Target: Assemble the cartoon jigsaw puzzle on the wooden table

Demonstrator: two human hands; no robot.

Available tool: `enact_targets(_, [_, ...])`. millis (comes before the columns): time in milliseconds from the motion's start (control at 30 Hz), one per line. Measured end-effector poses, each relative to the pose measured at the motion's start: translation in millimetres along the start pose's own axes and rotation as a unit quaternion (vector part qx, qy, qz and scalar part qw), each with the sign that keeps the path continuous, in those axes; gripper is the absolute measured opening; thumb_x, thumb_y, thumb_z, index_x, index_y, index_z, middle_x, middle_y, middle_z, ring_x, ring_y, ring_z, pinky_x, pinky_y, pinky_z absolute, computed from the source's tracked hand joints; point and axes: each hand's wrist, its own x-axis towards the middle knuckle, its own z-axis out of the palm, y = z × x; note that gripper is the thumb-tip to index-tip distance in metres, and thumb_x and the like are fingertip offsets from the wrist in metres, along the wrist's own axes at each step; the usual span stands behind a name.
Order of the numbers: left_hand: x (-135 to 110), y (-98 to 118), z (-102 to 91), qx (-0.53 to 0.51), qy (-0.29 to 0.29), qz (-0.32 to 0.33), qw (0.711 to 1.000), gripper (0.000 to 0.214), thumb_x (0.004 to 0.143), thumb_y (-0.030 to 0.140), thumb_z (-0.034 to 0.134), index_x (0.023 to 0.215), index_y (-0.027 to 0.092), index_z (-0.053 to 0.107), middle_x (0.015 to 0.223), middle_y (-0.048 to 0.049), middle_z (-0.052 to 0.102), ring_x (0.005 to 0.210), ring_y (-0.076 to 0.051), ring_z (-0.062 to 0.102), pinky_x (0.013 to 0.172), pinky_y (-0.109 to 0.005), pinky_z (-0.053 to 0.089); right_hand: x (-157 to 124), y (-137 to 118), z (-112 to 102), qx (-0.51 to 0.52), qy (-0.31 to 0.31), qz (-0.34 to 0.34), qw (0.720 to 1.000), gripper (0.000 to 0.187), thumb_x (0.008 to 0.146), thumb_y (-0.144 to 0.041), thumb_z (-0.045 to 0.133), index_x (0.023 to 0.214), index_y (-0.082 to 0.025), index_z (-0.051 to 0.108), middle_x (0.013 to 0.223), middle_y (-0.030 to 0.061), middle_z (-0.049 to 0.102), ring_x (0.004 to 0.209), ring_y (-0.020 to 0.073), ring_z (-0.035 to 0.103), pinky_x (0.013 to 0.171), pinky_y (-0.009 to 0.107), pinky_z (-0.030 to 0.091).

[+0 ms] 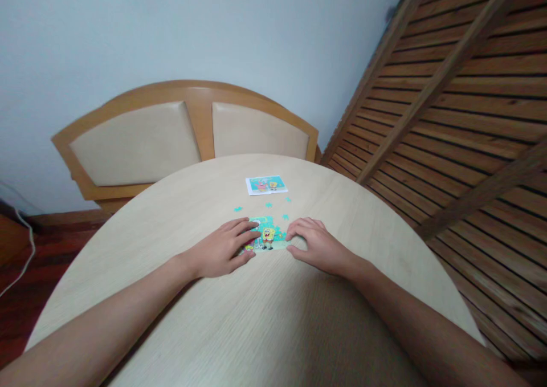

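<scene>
A partly assembled jigsaw puzzle [269,237] with a yellow cartoon sponge figure on turquoise lies on the table. My left hand [226,244] rests over its left side, fingers spread and pressing on it. That hand covers part of the picture. At the right edge of the puzzle is my right hand [318,244], its fingers curved and the thumb a little apart from them. I see nothing between those fingertips. Several loose turquoise puzzle pieces lie beyond the puzzle, among them one piece [238,209] at the left and another piece [269,205] in the middle.
A reference picture card [267,185] with the same cartoon figures lies beyond the loose pieces. The round wooden table [179,318] fills the foreground. Behind it stand a padded bench back [200,93] and, at the right, a slatted wooden panel [448,96].
</scene>
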Motion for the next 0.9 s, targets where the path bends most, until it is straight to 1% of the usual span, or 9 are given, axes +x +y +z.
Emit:
enact_targets(367, [-1, -2, 2.0, 0.009, -0.015, -0.008, 1.0, 0.045, 0.102, 0.039, 0.047, 0.143, 0.02, 0.048, 0.146, -0.0142, 0.05, 0.138, -0.031, 0.043, 0.116, -0.052, 0.037, 1, 0, -4, -0.02, -0.007, -0.02, 1.0, 0.007, 0.087, -0.024, 0.073, 0.092, -0.022, 0.068, 0.1, 0.0032, 0.071, 0.103, 0.0228, 0.061, 0.093, 0.04, 0.039])
enact_targets(500, [0, -2, 1.4, 0.01, -0.018, -0.003, 1.0, 0.045, 0.102, 0.038, 0.047, 0.143, 0.019, 0.048, 0.146, -0.0149, 0.049, 0.137, -0.031, 0.043, 0.116, -0.052, 0.037, 2, 1, -8, -0.043, -0.026, -0.068, 0.996, 0.008, 0.092, -0.029, 0.069, 0.091, -0.021, 0.071, 0.095, 0.0041, 0.072, 0.097, 0.0224, 0.062, 0.089, 0.038, 0.041])
enact_targets(600, [0, -2, 0.1, 0.009, -0.02, 0.002, 1.0, 0.045, 0.103, 0.038, 0.046, 0.144, 0.022, 0.047, 0.147, -0.0136, 0.049, 0.137, -0.031, 0.044, 0.115, -0.053, 0.038, 1, 1, -12, -0.054, -0.049, -0.106, 0.992, 0.011, 0.094, -0.028, 0.065, 0.093, -0.022, 0.073, 0.097, 0.0052, 0.072, 0.096, 0.0226, 0.062, 0.088, 0.038, 0.043])
enact_targets(667, [0, -1, -0.7, 0.007, -0.021, 0.003, 1.0, 0.044, 0.103, 0.038, 0.046, 0.144, 0.023, 0.047, 0.147, -0.0132, 0.049, 0.137, -0.031, 0.044, 0.115, -0.053, 0.038, 1, 1, -17, -0.054, -0.057, -0.115, 0.99, 0.011, 0.093, -0.027, 0.064, 0.096, -0.022, 0.074, 0.099, 0.0056, 0.072, 0.097, 0.023, 0.063, 0.089, 0.038, 0.043])
enact_targets(733, [0, -1, -1.3, 0.007, -0.022, 0.002, 1.0, 0.044, 0.103, 0.038, 0.046, 0.144, 0.023, 0.048, 0.146, -0.0133, 0.049, 0.137, -0.031, 0.044, 0.115, -0.053, 0.038, 0, 5, -23, -0.047, -0.053, -0.103, 0.992, 0.014, 0.093, -0.025, 0.062, 0.102, -0.023, 0.073, 0.101, 0.0058, 0.073, 0.099, 0.0233, 0.063, 0.09, 0.038, 0.044])
enact_targets(800, [0, -1, -1.6, 0.007, -0.025, 0.002, 1.0, 0.043, 0.103, 0.038, 0.046, 0.143, 0.023, 0.048, 0.146, -0.0133, 0.049, 0.137, -0.031, 0.043, 0.115, -0.053, 0.038, -2, 12, -29, -0.041, -0.036, -0.071, 0.996, 0.018, 0.091, -0.022, 0.061, 0.105, -0.023, 0.072, 0.102, 0.006, 0.073, 0.1, 0.0236, 0.063, 0.092, 0.038, 0.046])
enact_targets(900, [0, -1, -1.9, 0.005, -0.023, 0.003, 1.0, 0.043, 0.102, 0.038, 0.047, 0.143, 0.024, 0.048, 0.146, -0.0129, 0.049, 0.137, -0.032, 0.044, 0.114, -0.054, 0.039, -5, 25, -36, -0.048, -0.012, -0.01, 0.999, 0.019, 0.086, -0.019, 0.062, 0.102, -0.022, 0.072, 0.101, 0.0065, 0.072, 0.098, 0.0246, 0.064, 0.091, 0.039, 0.048])
